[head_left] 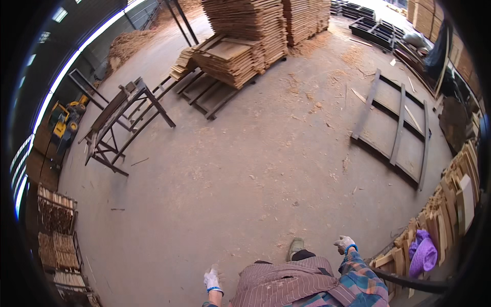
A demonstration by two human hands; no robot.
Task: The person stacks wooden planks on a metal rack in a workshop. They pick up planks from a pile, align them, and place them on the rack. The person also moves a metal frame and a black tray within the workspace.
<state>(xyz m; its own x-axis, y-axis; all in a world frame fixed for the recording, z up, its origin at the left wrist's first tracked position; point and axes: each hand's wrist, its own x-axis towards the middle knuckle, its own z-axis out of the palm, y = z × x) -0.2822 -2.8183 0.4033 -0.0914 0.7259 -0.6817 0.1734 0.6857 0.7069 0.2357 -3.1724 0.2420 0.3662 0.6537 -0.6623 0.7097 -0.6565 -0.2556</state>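
My left hand [213, 279], in a pale work glove with a blue cuff, hangs over the bare floor at the lower edge. Its fingers look loosely apart, a little blurred, and nothing shows in them. On the other side of my striped apron [286, 286], my right hand [345, 244] wears a similar glove. Its fingers are partly bent and apart, with nothing held. Nearest to this hand, on the right, stand upright wooden slats [401, 262] with a purple cloth [423, 253] draped over them. One of my shoes [295, 246] shows on the floor between the hands.
Ahead stands a tall stack of boards [245, 30] beside a lower pile [220, 64] on a dark frame. A metal stand [120, 112] is at left, a yellow vehicle [60, 123] behind it. A dark frame [398, 120] lies at right. Bundled slats [64, 250] line the left.
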